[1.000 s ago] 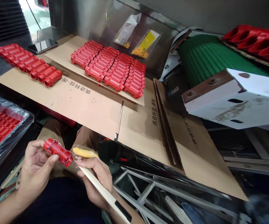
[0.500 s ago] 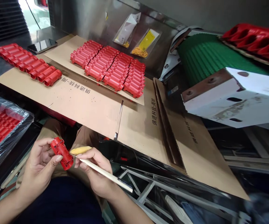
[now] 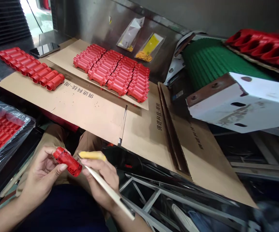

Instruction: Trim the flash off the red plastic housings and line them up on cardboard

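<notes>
Between the thumb and fingers of my left hand (image 3: 42, 172) is a red plastic cylinder part (image 3: 68, 162), tilted, with cut-outs along its side. My right hand (image 3: 103, 180) is closed around a slim cream-handled tool (image 3: 114, 193) with a dark section near its rear end. A yellow cover (image 3: 92, 155), seemingly a finger cot, sits over my right index finger. The tool's tip is too small to make out. Right fingertips are just right of the red part, with a small gap between them.
On the cardboard sheet (image 3: 93, 119) stand rows of red parts (image 3: 112, 72), with another row (image 3: 33, 67) at left. A phone (image 3: 44, 49) lies behind. A plastic-lined bin (image 3: 30, 121) holds more red parts. At right is a green conveyor belt (image 3: 204, 62) with a white frame (image 3: 250, 100).
My left hand has turned the red part, so its right end points more to the right. My right hand has drawn slightly away to the right, and the tool slopes more steeply.
</notes>
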### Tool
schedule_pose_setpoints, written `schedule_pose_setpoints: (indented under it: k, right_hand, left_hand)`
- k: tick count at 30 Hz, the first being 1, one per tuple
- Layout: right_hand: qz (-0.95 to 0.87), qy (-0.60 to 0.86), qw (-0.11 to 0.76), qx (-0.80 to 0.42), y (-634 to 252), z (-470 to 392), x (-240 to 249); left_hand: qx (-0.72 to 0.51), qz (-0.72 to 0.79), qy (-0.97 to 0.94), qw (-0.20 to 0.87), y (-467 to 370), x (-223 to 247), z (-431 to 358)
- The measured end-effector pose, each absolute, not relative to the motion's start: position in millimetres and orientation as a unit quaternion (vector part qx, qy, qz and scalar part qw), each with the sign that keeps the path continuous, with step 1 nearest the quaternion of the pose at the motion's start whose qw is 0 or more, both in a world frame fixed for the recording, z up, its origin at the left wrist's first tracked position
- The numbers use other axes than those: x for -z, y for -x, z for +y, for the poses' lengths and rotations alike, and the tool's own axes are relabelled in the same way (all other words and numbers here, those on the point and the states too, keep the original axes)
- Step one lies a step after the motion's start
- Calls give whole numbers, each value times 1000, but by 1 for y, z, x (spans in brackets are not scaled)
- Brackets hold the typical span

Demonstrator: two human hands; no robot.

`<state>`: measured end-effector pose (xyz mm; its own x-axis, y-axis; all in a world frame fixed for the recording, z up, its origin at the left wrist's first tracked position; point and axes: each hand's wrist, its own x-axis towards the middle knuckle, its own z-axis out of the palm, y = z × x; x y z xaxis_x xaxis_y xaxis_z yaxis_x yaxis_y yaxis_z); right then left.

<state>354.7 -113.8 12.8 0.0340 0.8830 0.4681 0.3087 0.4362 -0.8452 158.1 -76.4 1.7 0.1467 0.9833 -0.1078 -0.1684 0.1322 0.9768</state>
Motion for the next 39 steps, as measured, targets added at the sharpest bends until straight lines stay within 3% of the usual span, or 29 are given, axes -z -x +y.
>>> schedule_pose_setpoints:
  k: [5, 19, 30, 39]
  right_hand:
    - [-687, 415, 561, -203, -339, -109, -3]
    - [-679, 428, 567, -186, -335, -114, -2]
    - [-590, 464, 588, -302, -343, -120, -5]
    - [-574, 513, 574, -280, -346, -125, -6]
  left_hand:
    - [-476, 439, -456, 610, -160, -1, -82]
    - [-484, 428, -457, 611, -162, 1, -83]
    - [-463, 375, -304, 744, -159, 9, -80]
    - [-396, 373, -211, 812, -158, 3, -73]
